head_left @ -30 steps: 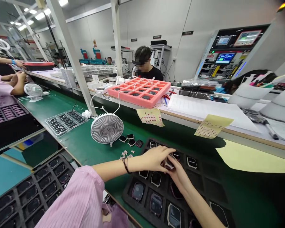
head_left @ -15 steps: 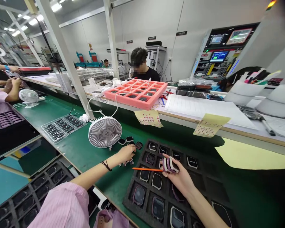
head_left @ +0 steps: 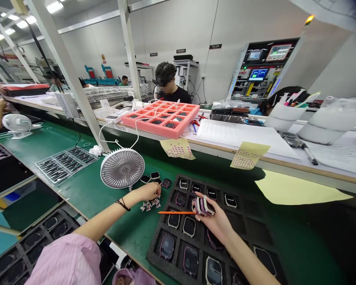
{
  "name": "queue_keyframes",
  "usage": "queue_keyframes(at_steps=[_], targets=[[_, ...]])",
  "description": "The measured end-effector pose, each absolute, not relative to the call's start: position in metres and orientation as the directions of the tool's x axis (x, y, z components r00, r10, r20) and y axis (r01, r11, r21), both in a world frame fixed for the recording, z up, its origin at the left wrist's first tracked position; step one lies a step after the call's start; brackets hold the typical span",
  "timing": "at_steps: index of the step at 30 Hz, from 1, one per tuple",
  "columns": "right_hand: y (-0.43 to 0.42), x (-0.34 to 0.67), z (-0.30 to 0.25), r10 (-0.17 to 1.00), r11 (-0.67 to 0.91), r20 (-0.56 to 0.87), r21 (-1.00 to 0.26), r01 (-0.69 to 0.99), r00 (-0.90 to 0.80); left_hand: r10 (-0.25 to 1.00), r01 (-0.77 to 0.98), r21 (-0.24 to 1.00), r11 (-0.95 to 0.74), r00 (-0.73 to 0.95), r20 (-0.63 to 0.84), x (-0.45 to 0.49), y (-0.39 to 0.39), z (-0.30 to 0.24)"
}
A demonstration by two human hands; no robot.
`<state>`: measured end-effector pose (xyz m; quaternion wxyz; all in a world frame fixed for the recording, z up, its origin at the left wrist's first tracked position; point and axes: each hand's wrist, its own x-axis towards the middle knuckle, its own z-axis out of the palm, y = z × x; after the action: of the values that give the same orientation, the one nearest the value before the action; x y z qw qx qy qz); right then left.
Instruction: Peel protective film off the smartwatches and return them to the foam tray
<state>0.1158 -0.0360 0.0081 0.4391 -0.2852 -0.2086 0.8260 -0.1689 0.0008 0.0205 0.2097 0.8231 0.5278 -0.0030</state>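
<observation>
My right hand (head_left: 218, 221) is closed around a stack of watch cases (head_left: 203, 206), silver and purple, held over the black foam tray (head_left: 182, 237). A thin orange stick (head_left: 175, 213) juts left from the same hand. On the green bench, my left hand (head_left: 150, 192) reaches down with curled fingers, its fingertips close together; whatever they hold is hidden. Several small folded pieces (head_left: 150, 204) lie just below that hand. Beyond its fingers are a few loose watch cases (head_left: 154, 175). Watches (head_left: 190, 259) and cases sit in many of the tray's compartments.
A white fan (head_left: 123, 168) stands left of my hands. Behind it lies a clear tray of dark parts (head_left: 65, 164). The raised shelf carries a pink foam tray (head_left: 178, 132) and papers (head_left: 243, 138). Another foam tray (head_left: 6, 247) is lower left. A person (head_left: 173, 89) sits opposite.
The whole view has shifted, so things appear further left. My left hand has lifted or drawn back slightly, showing more of the small pieces. My right hand keeps its stack and stick.
</observation>
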Motion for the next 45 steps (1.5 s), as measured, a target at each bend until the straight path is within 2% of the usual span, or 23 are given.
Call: queue_keyframes(at_steps=[6, 10, 12, 14, 15, 16, 18, 21, 24, 28, 34, 39, 45], targets=[[-0.037, 0.116, 0.008, 0.845, -0.528, -0.294, -0.589, -0.612, -0.446, 0.858, 0.822, 0.412, -0.393, 0.489, -0.156, -0.165, -0.004, 0.017], [-0.040, 0.116, 0.010, 0.855, -0.513, -0.289, -0.598, -0.616, -0.431, 0.877, 0.784, 0.461, -0.415, 0.480, -0.026, -0.157, -0.014, 0.027], [-0.043, 0.114, 0.014, 0.891, -0.447, -0.244, -0.628, -0.637, -0.383, 0.895, 0.770, 0.480, -0.420, 0.440, 0.077, -0.144, -0.020, 0.038], [-0.049, 0.112, 0.022, 0.943, -0.314, -0.144, -0.687, -0.655, -0.301, 0.913, 0.713, 0.573, -0.404, 0.347, 0.213, -0.120, -0.028, 0.050], [-0.053, 0.112, 0.027, 0.963, -0.233, -0.076, -0.716, -0.658, -0.258, 0.926, 0.587, 0.717, -0.376, 0.216, 0.309, -0.106, -0.034, 0.056], [-0.057, 0.111, 0.033, 0.974, -0.156, -0.004, -0.739, -0.655, -0.227, 0.938, 0.408, 0.847, -0.340, 0.091, 0.333, -0.090, -0.039, 0.062], [-0.066, 0.111, 0.044, 0.974, -0.028, 0.129, -0.749, -0.662, -0.187, 0.964, 0.088, 0.962, -0.258, -0.038, 0.262, -0.057, -0.051, 0.071], [-0.077, 0.114, 0.055, 0.961, 0.129, 0.257, -0.736, -0.664, -0.098, 0.985, -0.177, 0.969, -0.172, -0.040, 0.167, -0.020, -0.067, 0.077], [-0.082, 0.119, 0.059, 0.956, 0.227, 0.295, -0.742, -0.630, -0.002, 0.985, -0.275, 0.946, -0.174, -0.072, 0.160, -0.003, -0.074, 0.078], [-0.083, 0.123, 0.058, 0.969, 0.214, 0.248, -0.790, -0.574, 0.019, 0.971, -0.298, 0.929, -0.221, -0.155, 0.181, 0.006, -0.076, 0.077], [-0.085, 0.125, 0.046, 0.978, 0.201, 0.195, -0.822, -0.533, 0.068, 0.977, -0.317, 0.929, -0.190, -0.150, 0.149, 0.020, -0.079, 0.076], [-0.087, 0.126, 0.039, 0.968, 0.232, 0.248, -0.827, -0.512, 0.038, 0.972, -0.361, 0.914, -0.187, -0.201, 0.119, 0.025, -0.078, 0.079], [-0.087, 0.123, 0.039, 0.942, 0.325, 0.324, -0.828, -0.457, 0.083, 0.975, -0.352, 0.920, -0.174, -0.190, 0.112, 0.029, -0.082, 0.076]])
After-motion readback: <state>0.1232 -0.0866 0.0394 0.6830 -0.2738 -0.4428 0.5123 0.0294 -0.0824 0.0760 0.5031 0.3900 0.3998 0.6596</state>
